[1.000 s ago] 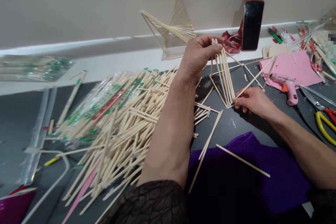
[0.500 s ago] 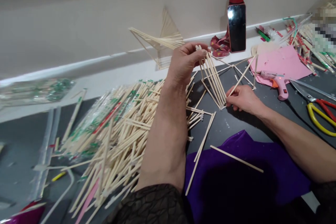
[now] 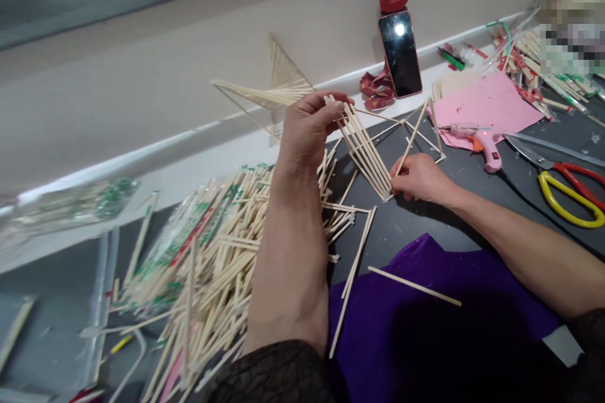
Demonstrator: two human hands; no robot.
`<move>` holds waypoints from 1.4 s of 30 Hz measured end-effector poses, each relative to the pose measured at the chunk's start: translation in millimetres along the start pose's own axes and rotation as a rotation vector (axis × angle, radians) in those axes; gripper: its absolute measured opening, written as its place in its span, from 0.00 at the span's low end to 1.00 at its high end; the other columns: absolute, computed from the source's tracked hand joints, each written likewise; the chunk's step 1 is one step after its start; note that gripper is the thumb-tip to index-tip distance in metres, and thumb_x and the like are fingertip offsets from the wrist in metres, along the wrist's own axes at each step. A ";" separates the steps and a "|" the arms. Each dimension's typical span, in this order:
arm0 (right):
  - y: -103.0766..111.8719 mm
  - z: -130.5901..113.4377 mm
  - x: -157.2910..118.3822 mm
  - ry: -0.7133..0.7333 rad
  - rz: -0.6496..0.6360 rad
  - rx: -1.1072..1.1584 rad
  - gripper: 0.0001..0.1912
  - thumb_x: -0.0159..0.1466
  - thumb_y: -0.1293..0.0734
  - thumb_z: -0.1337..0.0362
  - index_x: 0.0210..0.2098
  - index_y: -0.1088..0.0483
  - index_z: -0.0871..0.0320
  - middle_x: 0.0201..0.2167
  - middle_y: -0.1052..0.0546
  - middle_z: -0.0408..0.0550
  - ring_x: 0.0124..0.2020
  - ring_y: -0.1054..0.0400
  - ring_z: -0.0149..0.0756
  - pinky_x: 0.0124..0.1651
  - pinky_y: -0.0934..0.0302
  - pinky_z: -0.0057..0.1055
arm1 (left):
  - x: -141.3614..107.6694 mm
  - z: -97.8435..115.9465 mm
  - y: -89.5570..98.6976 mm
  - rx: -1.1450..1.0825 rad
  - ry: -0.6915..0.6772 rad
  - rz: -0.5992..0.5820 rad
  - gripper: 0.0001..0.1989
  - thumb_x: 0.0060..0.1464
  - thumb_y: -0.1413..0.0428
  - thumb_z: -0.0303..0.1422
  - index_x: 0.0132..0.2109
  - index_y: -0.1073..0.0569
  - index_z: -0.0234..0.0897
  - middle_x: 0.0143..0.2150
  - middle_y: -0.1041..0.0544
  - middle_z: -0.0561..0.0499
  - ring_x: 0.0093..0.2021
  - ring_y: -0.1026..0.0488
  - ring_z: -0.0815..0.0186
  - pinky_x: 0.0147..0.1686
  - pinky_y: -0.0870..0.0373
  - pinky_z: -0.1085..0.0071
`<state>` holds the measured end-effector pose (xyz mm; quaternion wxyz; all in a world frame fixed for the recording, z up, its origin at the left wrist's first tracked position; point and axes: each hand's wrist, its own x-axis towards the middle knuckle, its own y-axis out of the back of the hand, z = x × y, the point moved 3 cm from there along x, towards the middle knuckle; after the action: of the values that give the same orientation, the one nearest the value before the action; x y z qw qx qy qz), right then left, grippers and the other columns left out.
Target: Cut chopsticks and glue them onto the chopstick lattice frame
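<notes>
My left hand (image 3: 314,123) pinches the upper end of a row of thin wooden sticks (image 3: 366,151) that belongs to an open stick frame. Its lower end rests near the dark table (image 3: 401,220). My right hand (image 3: 418,177) is closed at the lower end of the frame, its fingertips around the foot of a slanting stick (image 3: 416,132). Behind my right hand, more joined sticks (image 3: 423,132) reach toward the pink sheets. One loose stick (image 3: 413,286) lies on the purple cloth (image 3: 359,321) in front.
A heap of sticks (image 3: 227,271) lies left of my left forearm. Behind are a finished-looking stick shape (image 3: 283,82), a phone (image 3: 401,53) and a red-capped bottle (image 3: 393,1). At right are pink sheets (image 3: 491,104), a glue gun (image 3: 489,141) and yellow-red scissors (image 3: 567,192).
The view has shifted, so most things appear a little further left, with those behind slightly lower. Both hands keep their grip on the frame, with little other change.
</notes>
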<state>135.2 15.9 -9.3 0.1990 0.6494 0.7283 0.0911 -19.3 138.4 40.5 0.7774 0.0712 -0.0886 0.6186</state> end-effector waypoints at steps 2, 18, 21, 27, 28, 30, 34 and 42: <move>-0.5 -2.9 -0.7 0.028 0.005 -0.055 0.06 0.51 0.36 0.74 0.27 0.28 0.63 0.21 0.24 0.45 0.18 0.32 0.27 0.23 0.40 0.21 | 0.0 -0.4 0.0 -0.023 -0.008 -0.017 0.06 0.44 0.37 0.29 0.33 0.21 0.39 0.33 0.20 0.52 0.31 0.25 0.70 0.34 0.27 0.73; -9.6 -3.9 -5.6 0.021 -0.014 -0.130 0.08 0.53 0.36 0.71 0.31 0.25 0.62 0.22 0.23 0.45 0.22 0.30 0.29 0.28 0.41 0.23 | -5.1 -2.8 -4.3 -0.040 0.027 -0.101 0.13 0.41 0.32 0.36 0.38 0.21 0.47 0.34 0.20 0.60 0.40 0.26 0.64 0.50 0.31 0.60; -9.4 -3.5 -4.7 0.021 -0.032 -0.126 0.08 0.53 0.36 0.71 0.31 0.25 0.62 0.22 0.23 0.46 0.23 0.29 0.29 0.28 0.40 0.23 | -5.8 -1.9 -5.3 -0.032 0.024 -0.110 0.13 0.42 0.33 0.37 0.38 0.21 0.49 0.35 0.20 0.61 0.40 0.26 0.63 0.51 0.32 0.59; -9.0 -2.9 -5.3 0.025 -0.041 -0.083 0.08 0.52 0.36 0.71 0.30 0.26 0.63 0.22 0.23 0.47 0.21 0.30 0.28 0.26 0.42 0.23 | -4.9 -1.5 -7.1 -0.054 0.006 -0.127 0.13 0.42 0.32 0.36 0.38 0.21 0.49 0.34 0.21 0.62 0.38 0.27 0.66 0.51 0.33 0.61; -8.9 -2.8 -5.4 0.026 -0.042 -0.069 0.07 0.52 0.36 0.71 0.29 0.26 0.63 0.22 0.23 0.47 0.21 0.30 0.28 0.26 0.42 0.23 | -4.8 -1.4 -7.4 -0.056 0.004 -0.131 0.13 0.42 0.32 0.36 0.38 0.21 0.49 0.34 0.20 0.62 0.38 0.27 0.66 0.50 0.33 0.61; -8.7 -2.5 -5.4 0.020 -0.042 -0.052 0.07 0.52 0.36 0.71 0.29 0.27 0.63 0.21 0.23 0.46 0.21 0.30 0.28 0.26 0.42 0.22 | -4.8 -1.5 -7.5 -0.065 0.002 -0.143 0.13 0.43 0.32 0.36 0.39 0.21 0.48 0.34 0.20 0.62 0.38 0.27 0.67 0.50 0.33 0.62; -9.1 -1.7 -4.9 -0.010 -0.038 -0.045 0.07 0.51 0.37 0.72 0.28 0.27 0.62 0.21 0.23 0.46 0.21 0.30 0.28 0.27 0.42 0.22 | -4.9 -2.0 -6.1 -0.076 -0.007 -0.158 0.13 0.43 0.32 0.37 0.40 0.21 0.47 0.34 0.20 0.62 0.39 0.27 0.67 0.49 0.33 0.63; -9.8 0.0 -3.8 -0.014 -0.036 0.013 0.05 0.50 0.36 0.72 0.27 0.29 0.62 0.20 0.24 0.46 0.18 0.32 0.28 0.24 0.42 0.22 | -5.1 -4.9 -6.2 -0.022 -0.017 -0.099 0.14 0.41 0.34 0.38 0.38 0.22 0.45 0.37 0.21 0.52 0.40 0.25 0.64 0.42 0.29 0.66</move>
<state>126.5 10.7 -12.5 0.2014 0.6380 0.7391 0.0783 -14.1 133.2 34.6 0.8069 0.0722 -0.0986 0.5779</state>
